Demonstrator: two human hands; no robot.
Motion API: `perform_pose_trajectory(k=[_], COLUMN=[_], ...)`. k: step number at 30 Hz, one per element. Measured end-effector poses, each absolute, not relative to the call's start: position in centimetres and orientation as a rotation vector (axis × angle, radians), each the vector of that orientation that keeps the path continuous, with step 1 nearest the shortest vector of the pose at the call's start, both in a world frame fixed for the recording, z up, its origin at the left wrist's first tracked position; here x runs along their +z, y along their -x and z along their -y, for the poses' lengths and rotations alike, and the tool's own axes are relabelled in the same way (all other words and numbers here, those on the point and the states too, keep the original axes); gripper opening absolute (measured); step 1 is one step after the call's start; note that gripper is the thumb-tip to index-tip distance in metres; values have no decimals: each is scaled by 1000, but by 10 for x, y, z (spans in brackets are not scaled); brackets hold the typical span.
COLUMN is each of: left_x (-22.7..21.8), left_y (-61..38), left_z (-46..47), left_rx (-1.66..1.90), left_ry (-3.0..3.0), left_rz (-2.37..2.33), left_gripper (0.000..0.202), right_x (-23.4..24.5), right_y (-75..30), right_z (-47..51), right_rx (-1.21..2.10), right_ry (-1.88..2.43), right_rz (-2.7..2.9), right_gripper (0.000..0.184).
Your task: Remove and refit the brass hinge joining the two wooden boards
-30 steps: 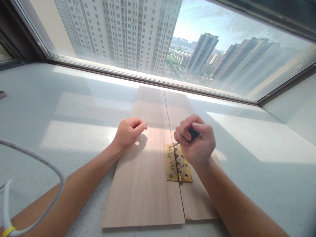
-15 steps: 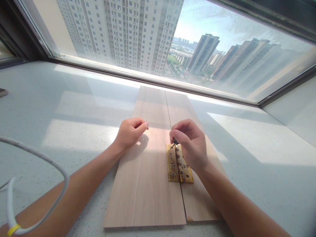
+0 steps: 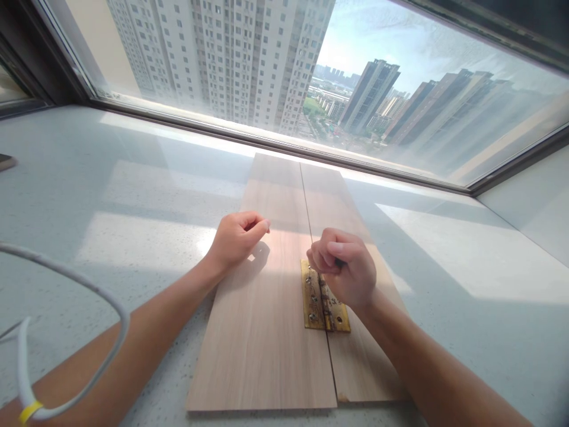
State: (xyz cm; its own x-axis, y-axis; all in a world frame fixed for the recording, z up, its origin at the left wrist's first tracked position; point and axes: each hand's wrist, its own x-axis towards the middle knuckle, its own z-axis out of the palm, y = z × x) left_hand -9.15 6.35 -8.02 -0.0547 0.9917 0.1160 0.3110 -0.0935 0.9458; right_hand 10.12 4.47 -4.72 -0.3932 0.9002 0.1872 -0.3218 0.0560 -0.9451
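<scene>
Both hands were closed. Our right hand (image 3: 344, 273) made a fist around a dark-handled tool (image 3: 339, 261), of which only a sliver showed between the fingers; the tip was hidden. Our left hand (image 3: 235, 240), at 9 o'clock from the right, lay curled on the left board (image 3: 267, 332) with the thumb against the forefinger. We could not tell whether it held anything.

The hinge (image 3: 315, 299) sat directly at 6 o'clock from the right fist, flat across the seam between the left board and the right board (image 3: 329, 196), with its top end under the knuckles.

Risk, as we judged it:
- The tool tip could skip off a screw head and score the brass or the wood, since the fist concealed the contact point.
- Both boards could slide apart on the smooth sill (image 3: 133, 196), because only one hand bore on them.

Materials:
- Hinge: tarnished brass, rectangular leaves, central barrel, small screw heads.
- Boards: pale wood grain, long, thin, square-edged.
- Sill: glossy speckled stone.

At 12 o'clock stood the window (image 3: 311, 71); at 8 o'clock a white cable (image 3: 89, 290) looped past.
</scene>
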Motion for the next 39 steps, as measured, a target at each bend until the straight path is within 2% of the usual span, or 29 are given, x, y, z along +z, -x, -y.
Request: perform_pose_trajectory(k=[2,4,7,10,14,18,22,25,28,32,34,36,37,39], left_x=[-80,-80,-81,-81,-81,-80,-80,-80,-80,-81,-81,-80,-80,-79], left_y=[92,92,92,91,92,92,91,90,91,92,92,92,91,91], left_z=[-63,-63,-63,-63,-63,-63,-64,-65,-65,-64,-64,-64,-64,-64], left_rx=[1182,1186,1187,1185,1191,1193,1191,1191,1192,1195,1196,1195,1196,1199], left_ry=[-1490,-1489,-1486,-1491,-1490,-1481,-1485,-1487,-1497,-1507,-1502,-1486,-1480,-1475], left_rz=[-1441,-1439,-1440,-1440,-1440,-1434,-1434,-1437,-1434,-1434,-1431,-1425,-1422,-1419], left_gripper=[26,26,26,25,25,25,25,26,26,25,25,25,25,26], right_x=[-45,-44,-46,-50,-52,-49,-44,-46,-52,-53,-43,-27,-18,2], right_y=[-106,-108,-105,-99,-95,-99,-101,-98,-94,-95,-98,-103,-105,-110], right_z=[-44,-39,-28,-23,-34,-43,-36,-29,-30,-37,-37,-34,-33,-31], right_rx=[1566,1439,1207,1140,1282,1476,1215,1075,1164,1252,1081,683,435,-30], right_ry=[656,745,874,836,711,677,871,941,816,789,924,1107,1220,1575], right_rz=[1319,1353,1388,1319,1282,1311,1388,1435,1364,1425,1646,2015,2168,2343], right_gripper=[7,1,7,16,19,13,8,16,27,31,26,21,23,37])
